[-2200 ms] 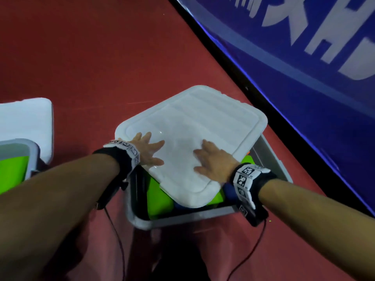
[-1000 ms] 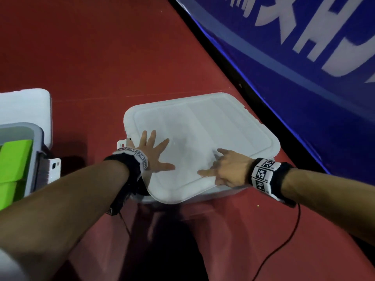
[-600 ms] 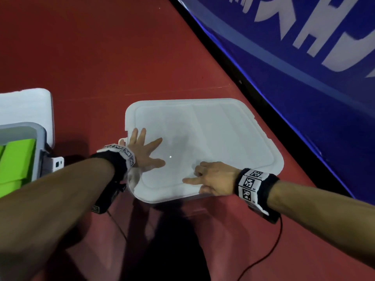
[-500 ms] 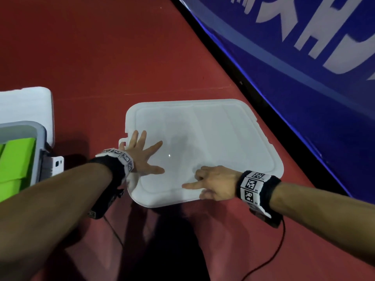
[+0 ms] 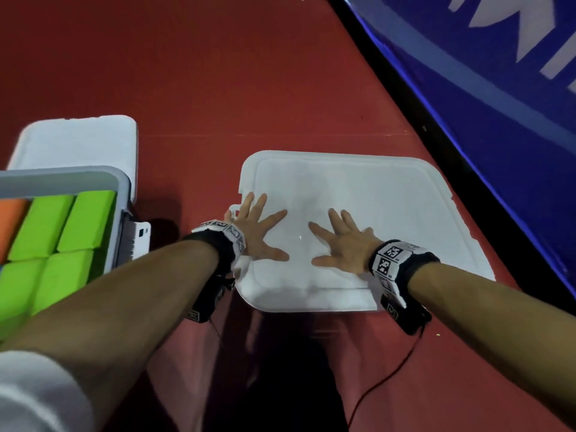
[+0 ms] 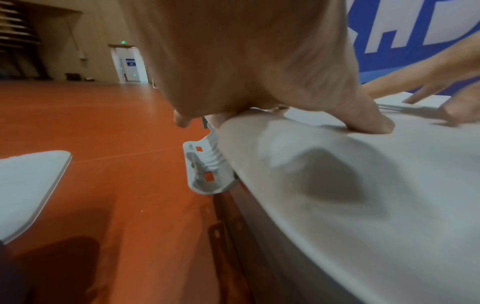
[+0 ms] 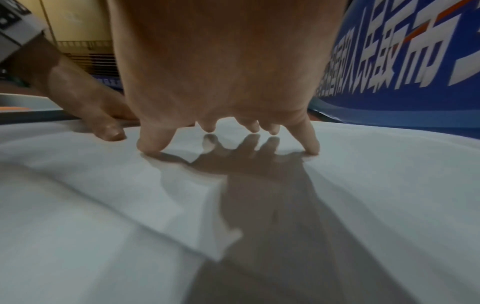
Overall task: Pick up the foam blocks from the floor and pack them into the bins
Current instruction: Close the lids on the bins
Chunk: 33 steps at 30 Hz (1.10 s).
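A white lid (image 5: 389, 213) lies flat over the bin on the red floor and hides its contents. My left hand (image 5: 258, 232) presses on the lid's left part with fingers spread. My right hand (image 5: 343, 244) lies flat near the lid's middle, fingers straight and spread. In the left wrist view the lid (image 6: 363, 185) fills the right side, with a white latch (image 6: 205, 170) hanging open at the bin's edge. The right wrist view shows fingertips (image 7: 310, 148) touching the lid (image 7: 389, 185). At the left stands a second, open grey bin (image 5: 123, 188) holding green foam blocks (image 5: 62, 232) and an orange one (image 5: 9, 219).
Another white lid (image 5: 78, 141) lies on the floor behind the open bin. A blue banner wall (image 5: 498, 104) with a black base runs diagonally along the right. Open red floor (image 5: 202, 73) stretches ahead. A thin cable (image 5: 383, 381) trails from my right wrist.
The lid, askew over the bin with green blocks showing, has been turned and set square on it. My right hand went from a pointing finger to flat, spread fingers.
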Tool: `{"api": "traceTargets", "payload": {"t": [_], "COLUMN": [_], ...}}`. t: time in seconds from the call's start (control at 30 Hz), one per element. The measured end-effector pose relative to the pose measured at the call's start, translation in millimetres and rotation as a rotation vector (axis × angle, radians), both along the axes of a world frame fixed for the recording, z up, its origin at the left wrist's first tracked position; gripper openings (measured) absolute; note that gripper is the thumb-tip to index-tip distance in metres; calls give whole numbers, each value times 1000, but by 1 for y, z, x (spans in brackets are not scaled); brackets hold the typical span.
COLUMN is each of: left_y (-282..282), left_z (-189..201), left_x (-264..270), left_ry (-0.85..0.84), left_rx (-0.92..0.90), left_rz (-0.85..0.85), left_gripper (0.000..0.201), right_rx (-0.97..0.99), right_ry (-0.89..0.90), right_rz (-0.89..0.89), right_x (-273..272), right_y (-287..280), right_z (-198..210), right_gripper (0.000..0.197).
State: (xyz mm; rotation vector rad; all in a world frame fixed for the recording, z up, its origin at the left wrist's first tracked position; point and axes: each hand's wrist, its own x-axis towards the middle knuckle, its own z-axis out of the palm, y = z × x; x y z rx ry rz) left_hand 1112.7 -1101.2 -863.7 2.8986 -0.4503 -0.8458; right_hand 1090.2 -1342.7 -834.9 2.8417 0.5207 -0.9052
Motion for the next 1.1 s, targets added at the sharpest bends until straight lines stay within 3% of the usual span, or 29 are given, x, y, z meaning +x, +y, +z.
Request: {"api": "traceTargets", "payload": {"t": [0.1, 0.2, 0.33, 0.4, 0.53, 0.67, 0.7, 0.77, 0.8, 0.97, 1.1], "left_y": [16, 40, 52, 52, 51, 40, 36, 28, 27, 27, 20], "left_z": [4, 6, -3, -5, -5, 8, 14, 23, 25, 14, 11], "left_x": [3, 1, 4, 11, 19, 19, 17, 11, 10, -1, -6], "left_ry": [-9, 3, 147, 255, 348, 250, 220, 140, 101, 77, 59], "left_rx": [-162, -245, -233, -265, -406, -384, -345, -308, -337, -533, -491], "left_rz": [70, 334, 604, 683, 657, 638, 632, 635, 636, 651, 636], "left_gripper": [109, 116, 143, 143, 86, 47, 48, 81, 88, 66, 71], "right_rx": [-27, 49, 107, 69, 58, 54, 51, 45, 45, 58, 31], "right_ry": [-97, -102, -30, -23, -37, -30, -31, -35, -39, -41, -46], "right_rz": [44, -7, 27, 41, 20, 4, 4, 4, 3, -6, -2], "right_x": [16, 32, 42, 43, 44, 46, 46, 45, 45, 44, 43], "right_y": [1, 9, 55, 69, 72, 73, 74, 75, 75, 78, 78], "right_z": [-6, 1, -3, -13, -27, -27, -27, -26, -26, -22, -22], "right_gripper": [94, 91, 88, 87, 87, 87, 88, 87, 87, 86, 87]}}
